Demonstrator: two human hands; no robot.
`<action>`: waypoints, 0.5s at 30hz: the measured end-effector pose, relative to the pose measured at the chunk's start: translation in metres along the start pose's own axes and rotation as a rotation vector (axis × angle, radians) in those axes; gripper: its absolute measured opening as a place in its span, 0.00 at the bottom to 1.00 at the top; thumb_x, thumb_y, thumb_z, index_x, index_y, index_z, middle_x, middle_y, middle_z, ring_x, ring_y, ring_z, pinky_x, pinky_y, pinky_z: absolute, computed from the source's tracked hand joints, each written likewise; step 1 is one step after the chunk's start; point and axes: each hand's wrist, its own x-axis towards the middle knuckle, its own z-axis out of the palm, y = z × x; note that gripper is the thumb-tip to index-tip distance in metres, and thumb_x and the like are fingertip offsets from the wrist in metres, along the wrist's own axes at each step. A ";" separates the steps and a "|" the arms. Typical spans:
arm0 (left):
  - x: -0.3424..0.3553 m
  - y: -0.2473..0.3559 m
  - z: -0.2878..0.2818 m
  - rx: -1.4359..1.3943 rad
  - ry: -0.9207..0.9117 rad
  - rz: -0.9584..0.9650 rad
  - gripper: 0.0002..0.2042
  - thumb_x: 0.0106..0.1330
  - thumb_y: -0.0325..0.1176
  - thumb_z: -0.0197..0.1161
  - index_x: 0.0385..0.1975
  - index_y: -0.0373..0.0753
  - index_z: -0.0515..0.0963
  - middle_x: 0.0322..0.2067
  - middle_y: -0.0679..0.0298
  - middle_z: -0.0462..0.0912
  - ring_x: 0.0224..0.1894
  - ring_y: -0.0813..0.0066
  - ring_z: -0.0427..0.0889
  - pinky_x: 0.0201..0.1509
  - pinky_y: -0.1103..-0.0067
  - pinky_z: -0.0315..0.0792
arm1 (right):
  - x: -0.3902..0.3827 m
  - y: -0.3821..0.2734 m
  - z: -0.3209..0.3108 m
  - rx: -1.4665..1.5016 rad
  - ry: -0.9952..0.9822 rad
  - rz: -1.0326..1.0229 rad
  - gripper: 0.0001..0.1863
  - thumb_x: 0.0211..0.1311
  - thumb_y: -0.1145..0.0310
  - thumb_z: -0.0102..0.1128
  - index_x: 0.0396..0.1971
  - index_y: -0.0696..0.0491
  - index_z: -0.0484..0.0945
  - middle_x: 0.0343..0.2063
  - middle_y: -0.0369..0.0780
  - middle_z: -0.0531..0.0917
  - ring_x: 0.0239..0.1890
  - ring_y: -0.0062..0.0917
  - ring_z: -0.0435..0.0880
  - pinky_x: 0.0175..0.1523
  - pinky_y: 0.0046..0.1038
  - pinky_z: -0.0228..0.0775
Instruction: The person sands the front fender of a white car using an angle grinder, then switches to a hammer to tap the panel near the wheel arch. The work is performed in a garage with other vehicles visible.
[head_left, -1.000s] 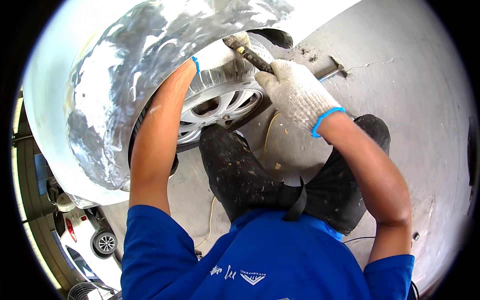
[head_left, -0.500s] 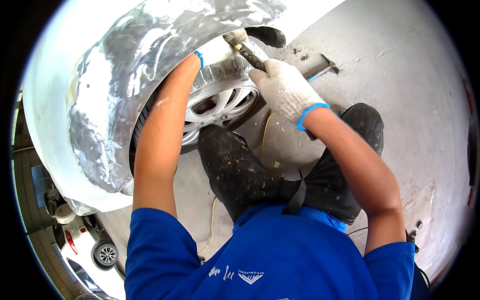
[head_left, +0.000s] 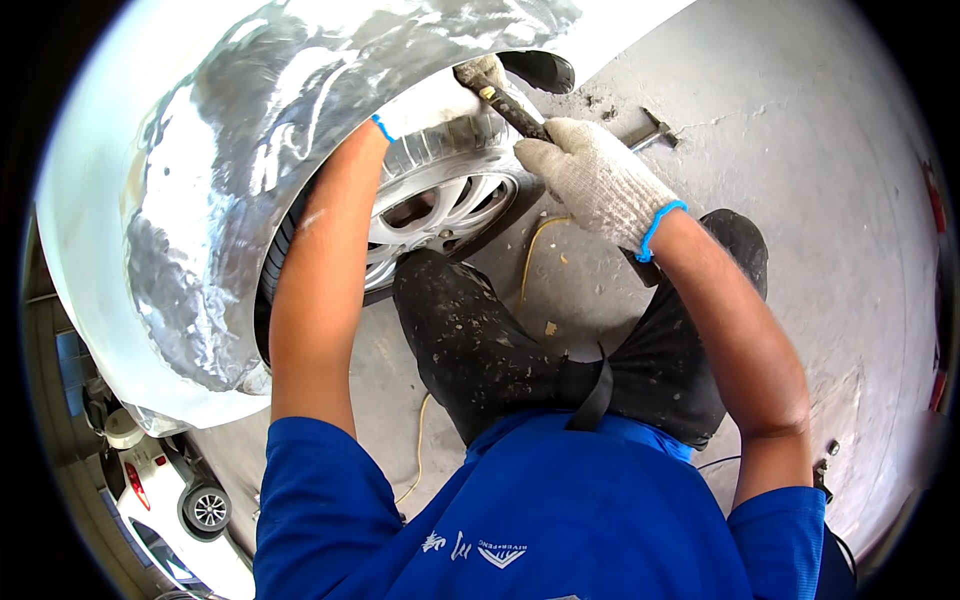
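A worn dark bar [head_left: 515, 115] slants from the wheel arch down past my right wrist. My right hand [head_left: 600, 180], in a white knit glove with a blue cuff, is closed round its middle. Up at the arch edge my gloved left hand [head_left: 430, 103] reaches over the tire, its fingers curled at the bar's upper end, partly hidden by the fender. The car fender [head_left: 230, 150] above is sanded to bare shiny metal in a broad patch. Below the arch sits the tire with a silver alloy wheel [head_left: 435, 215], close to my left knee.
A hammer [head_left: 655, 130] lies on the concrete floor beyond my right hand. A yellow cord [head_left: 527, 260] runs across the floor between my knees and the wheel. At the lower left stands another white car [head_left: 165, 495]. Small debris lies by the arch.
My right hand and the bar's lower end have shifted slightly right and toward me. My left hand stays at the arch, with more of its glove showing.
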 end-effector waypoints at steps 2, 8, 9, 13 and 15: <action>-0.009 -0.004 -0.006 0.046 0.040 0.060 0.14 0.56 0.21 0.58 0.41 0.39 0.82 0.31 0.73 0.81 0.36 0.83 0.75 0.42 0.81 0.70 | 0.004 0.000 -0.002 -0.017 -0.036 0.015 0.20 0.72 0.56 0.53 0.39 0.62 0.77 0.22 0.41 0.76 0.29 0.27 0.79 0.36 0.33 0.71; -0.019 0.004 -0.018 -0.006 0.167 -0.068 0.16 0.58 0.30 0.67 0.46 0.36 0.83 0.33 0.69 0.84 0.33 0.82 0.77 0.35 0.82 0.73 | 0.011 0.020 -0.009 -0.036 -0.003 -0.115 0.17 0.74 0.57 0.52 0.39 0.59 0.77 0.20 0.33 0.72 0.20 0.17 0.76 0.23 0.23 0.70; -0.019 0.004 -0.019 -0.061 0.115 0.011 0.16 0.60 0.32 0.69 0.48 0.37 0.83 0.34 0.69 0.85 0.33 0.84 0.77 0.35 0.83 0.74 | 0.010 0.014 -0.010 -0.003 -0.043 -0.084 0.17 0.74 0.57 0.53 0.40 0.59 0.77 0.20 0.33 0.72 0.20 0.17 0.76 0.24 0.23 0.70; -0.020 0.005 -0.018 0.017 0.115 -0.103 0.19 0.62 0.34 0.69 0.52 0.37 0.82 0.39 0.66 0.86 0.38 0.80 0.79 0.42 0.79 0.76 | 0.009 0.010 -0.011 -0.020 -0.042 -0.039 0.18 0.74 0.57 0.53 0.42 0.59 0.78 0.20 0.33 0.72 0.24 0.17 0.75 0.27 0.25 0.70; -0.021 -0.001 -0.012 -0.065 0.162 -0.034 0.16 0.65 0.36 0.67 0.51 0.38 0.82 0.39 0.66 0.85 0.39 0.79 0.79 0.45 0.79 0.75 | 0.013 0.014 -0.017 -0.063 -0.058 -0.070 0.17 0.74 0.57 0.53 0.41 0.59 0.78 0.20 0.33 0.71 0.24 0.17 0.75 0.28 0.25 0.69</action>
